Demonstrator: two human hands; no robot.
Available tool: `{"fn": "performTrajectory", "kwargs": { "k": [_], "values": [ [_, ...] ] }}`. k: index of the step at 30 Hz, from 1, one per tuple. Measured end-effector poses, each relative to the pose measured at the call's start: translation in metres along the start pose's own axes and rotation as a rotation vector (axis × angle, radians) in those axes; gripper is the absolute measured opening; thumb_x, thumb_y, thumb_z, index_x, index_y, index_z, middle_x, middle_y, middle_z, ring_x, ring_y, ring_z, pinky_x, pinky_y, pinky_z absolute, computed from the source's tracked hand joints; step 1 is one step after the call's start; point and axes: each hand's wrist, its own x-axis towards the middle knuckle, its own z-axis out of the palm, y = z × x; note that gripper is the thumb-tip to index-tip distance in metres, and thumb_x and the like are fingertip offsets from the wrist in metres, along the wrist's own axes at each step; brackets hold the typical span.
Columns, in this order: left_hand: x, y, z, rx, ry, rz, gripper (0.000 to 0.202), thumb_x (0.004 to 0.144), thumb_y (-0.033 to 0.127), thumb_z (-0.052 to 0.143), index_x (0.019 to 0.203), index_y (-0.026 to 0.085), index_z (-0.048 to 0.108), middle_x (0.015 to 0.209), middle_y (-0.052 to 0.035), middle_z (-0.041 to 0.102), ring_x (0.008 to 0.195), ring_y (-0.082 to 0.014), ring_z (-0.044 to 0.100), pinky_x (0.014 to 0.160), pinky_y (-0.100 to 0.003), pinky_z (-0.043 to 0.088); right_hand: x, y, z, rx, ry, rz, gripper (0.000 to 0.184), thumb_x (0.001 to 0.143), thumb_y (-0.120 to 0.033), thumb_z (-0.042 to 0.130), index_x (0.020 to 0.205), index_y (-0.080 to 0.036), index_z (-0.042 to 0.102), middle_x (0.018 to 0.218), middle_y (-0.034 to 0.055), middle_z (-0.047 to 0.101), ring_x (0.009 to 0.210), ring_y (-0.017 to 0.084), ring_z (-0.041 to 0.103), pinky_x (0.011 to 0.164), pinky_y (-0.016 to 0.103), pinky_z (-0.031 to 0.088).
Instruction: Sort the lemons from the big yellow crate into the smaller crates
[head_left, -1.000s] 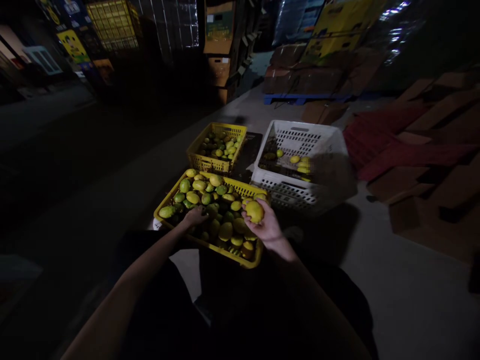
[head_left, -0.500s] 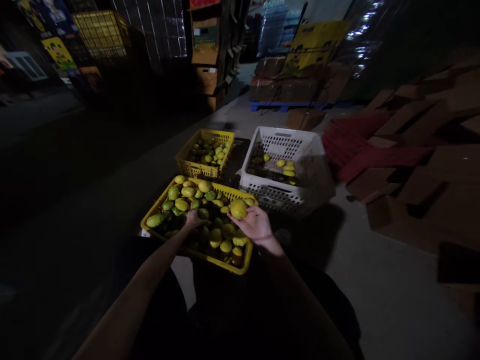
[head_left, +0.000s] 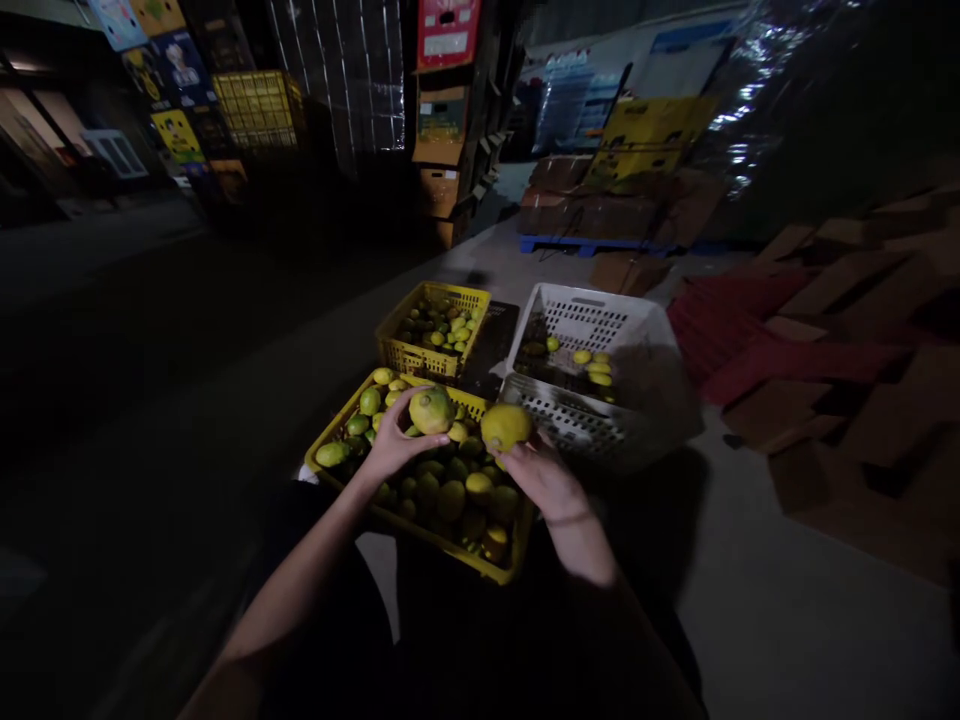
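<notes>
The left hand (head_left: 397, 440), half curled, holds a greenish fruit (head_left: 432, 410) above the far edge of the front yellow crate (head_left: 442, 546); the right hand (head_left: 546, 485) loosely cups a yellower fruit (head_left: 506, 427) by its far-right corner; weak fingertip support could drop either.

On the floor (head_left: 795, 610), a blue pallet (head_left: 559, 244) bears brown boxes (head_left: 619, 218), with yellow boxes (head_left: 645, 128) above. Left of it, a red box (head_left: 448, 40) tops stacked cartons (head_left: 439, 190). Printed boxes (head_left: 178, 137) stand farther left; cardboard boxes (head_left: 832, 495) lie heaped at right.
</notes>
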Motion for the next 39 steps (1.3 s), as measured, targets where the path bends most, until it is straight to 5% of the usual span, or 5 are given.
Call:
{"fn": "performTrajectory", "kwargs": {
  "k": [7,11,18,24,39],
  "values": [
    [0.002,-0.007,-0.002,0.008,-0.028,-0.112,0.069,0.056,0.039,0.088,0.117,0.019,0.064,0.124,-0.0109,0.066,0.12,-0.0287,0.059,0.109,-0.04,0.043,0.007,0.021,0.008,-0.068,0.058,0.011,0.049,0.06,-0.014,0.08,0.102,-0.032,0.062,0.091,-0.0037,0.075,0.08,0.017,0.069,0.075,0.031,0.058],
    [-0.003,-0.007,-0.006,-0.013,-0.101,-0.117,0.067,0.053,0.043,0.09,0.109,0.016,0.066,0.11,-0.01,0.07,0.11,-0.0283,0.063,0.105,-0.04,0.044,0.014,0.036,0.008,-0.049,0.035,0.164,0.039,0.061,-0.045,0.084,0.089,-0.026,0.064,0.079,0.0003,0.073,0.072,0.021,0.069,0.057,0.032,0.054],
    [-0.007,-0.018,-0.01,-0.147,-0.08,-0.22,0.065,0.055,0.056,0.088,0.102,0.016,0.066,0.098,-0.0078,0.071,0.099,-0.0254,0.065,0.093,-0.037,0.05,0.014,0.041,0.008,-0.223,0.017,0.279,0.06,0.068,-0.081,0.065,0.084,-0.023,0.066,0.059,0.0047,0.066,0.057,0.021,0.063,0.051,0.033,0.049],
    [-0.011,-0.02,-0.013,-0.279,-0.047,-0.357,0.067,0.058,0.058,0.087,0.107,0.014,0.074,0.111,-0.0107,0.073,0.11,-0.0289,0.065,0.096,-0.035,0.05,0.012,0.043,0.013,-0.269,0.0,0.296,0.056,0.077,-0.081,0.054,0.079,-0.026,0.064,0.051,-0.0002,0.061,0.047,0.015,0.056,0.047,0.028,0.047],
    [-0.012,-0.023,-0.011,-0.491,-0.092,-0.572,0.071,0.067,0.06,0.082,0.116,0.011,0.068,0.103,-0.0132,0.075,0.087,-0.0243,0.074,0.081,-0.033,0.06,0.01,0.046,0.017,-0.299,-0.041,0.306,0.07,0.067,-0.092,0.05,0.06,-0.023,0.061,0.04,0.0007,0.055,0.039,0.013,0.051,0.043,0.026,0.045]
  ]
}}
